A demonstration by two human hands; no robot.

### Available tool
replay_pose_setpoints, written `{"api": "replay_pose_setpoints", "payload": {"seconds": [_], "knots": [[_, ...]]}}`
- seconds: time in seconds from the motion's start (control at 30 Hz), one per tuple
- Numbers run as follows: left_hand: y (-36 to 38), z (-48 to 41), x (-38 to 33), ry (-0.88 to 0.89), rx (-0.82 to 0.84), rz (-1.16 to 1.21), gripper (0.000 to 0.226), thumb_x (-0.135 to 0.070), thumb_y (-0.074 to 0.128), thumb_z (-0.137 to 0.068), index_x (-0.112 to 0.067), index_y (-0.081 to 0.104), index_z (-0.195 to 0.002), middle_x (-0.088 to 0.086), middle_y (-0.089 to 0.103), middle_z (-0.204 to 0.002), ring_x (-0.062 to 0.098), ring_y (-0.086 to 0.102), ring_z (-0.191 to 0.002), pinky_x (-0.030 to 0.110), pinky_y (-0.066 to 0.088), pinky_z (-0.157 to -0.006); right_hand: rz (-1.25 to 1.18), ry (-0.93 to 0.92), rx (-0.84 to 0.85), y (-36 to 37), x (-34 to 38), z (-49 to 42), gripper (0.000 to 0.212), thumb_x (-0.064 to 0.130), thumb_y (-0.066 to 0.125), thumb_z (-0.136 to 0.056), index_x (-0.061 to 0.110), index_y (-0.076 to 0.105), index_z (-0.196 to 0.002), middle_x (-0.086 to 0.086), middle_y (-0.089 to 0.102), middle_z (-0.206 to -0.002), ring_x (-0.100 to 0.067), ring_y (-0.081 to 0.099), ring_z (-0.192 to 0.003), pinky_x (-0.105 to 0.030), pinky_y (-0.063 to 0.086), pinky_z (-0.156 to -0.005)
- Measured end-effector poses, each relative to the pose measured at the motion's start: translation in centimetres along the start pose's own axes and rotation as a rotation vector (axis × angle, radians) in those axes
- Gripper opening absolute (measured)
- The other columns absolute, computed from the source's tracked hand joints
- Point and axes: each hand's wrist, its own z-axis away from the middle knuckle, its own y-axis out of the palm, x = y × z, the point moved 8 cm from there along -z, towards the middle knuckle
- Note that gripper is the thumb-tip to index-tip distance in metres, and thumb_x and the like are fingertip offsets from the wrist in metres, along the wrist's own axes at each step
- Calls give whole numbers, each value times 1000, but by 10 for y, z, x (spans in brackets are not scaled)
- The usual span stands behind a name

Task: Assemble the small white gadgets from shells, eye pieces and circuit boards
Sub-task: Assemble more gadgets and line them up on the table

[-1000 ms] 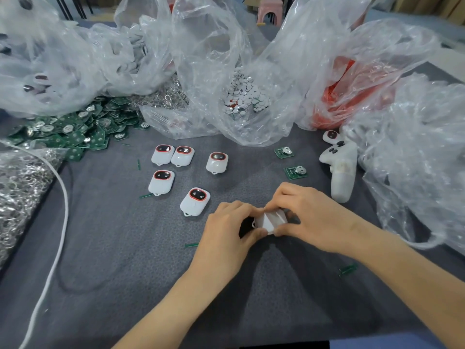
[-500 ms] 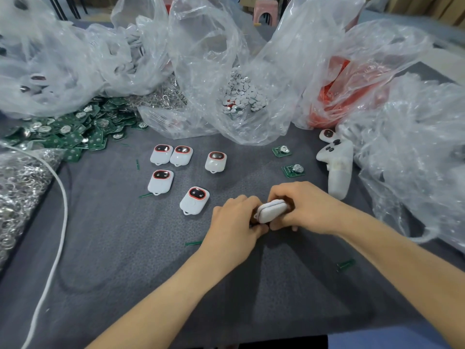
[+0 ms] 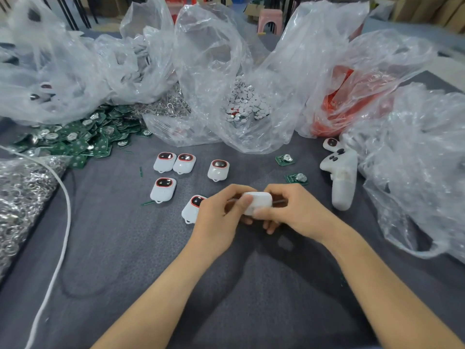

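Gripping white gadget (image 3: 259,201) with left hand (image 3: 219,219) and right hand (image 3: 298,215), both curled round it, probably pressing halves shut; finished gadgets (image 3: 163,188) set beyond left hand.

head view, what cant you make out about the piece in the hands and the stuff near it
- White gadget, head view: its face and any seam are covered by the fingers of the left hand and right hand, and it is motion-blurred.
- Nearest finished gadget, head view: its right side is behind the left hand.
- Red bag, head view: its contents are veiled by crumpled clear plastic.
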Motion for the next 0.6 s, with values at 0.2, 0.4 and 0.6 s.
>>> {"api": "replay_pose_setpoints", "payload": {"seconds": [0.2,0.4,0.6], "knots": [[-1,-3,6,-59,4,256,13,-5,54,-94,2,65,-97,5,71,-87,12,69,-79,23,56,-65,-99,-125,-127,3,1,1,16,16,60,-92,5,62,-80,-11,59,-59,-24,57,-41,-26,45,-36],[-1,-3,4,-50,21,286,13,-3,54,-93,3,64,-97,14,70,-93,17,68,-83,26,57,-66,-62,-162,-160,4,2,2,18,18,61,-93,5,59,-80,-10,58,-58,-27,56,-40,-27,43,-34],[-1,-1,2,-25,16,299,13,-1,53,-93,6,63,-97,13,70,-91,19,69,-82,25,57,-65,-14,-196,-177,5,5,7,17,22,59,-94,10,61,-83,-8,61,-59,-32,59,-43,-32,46,-36]]}}
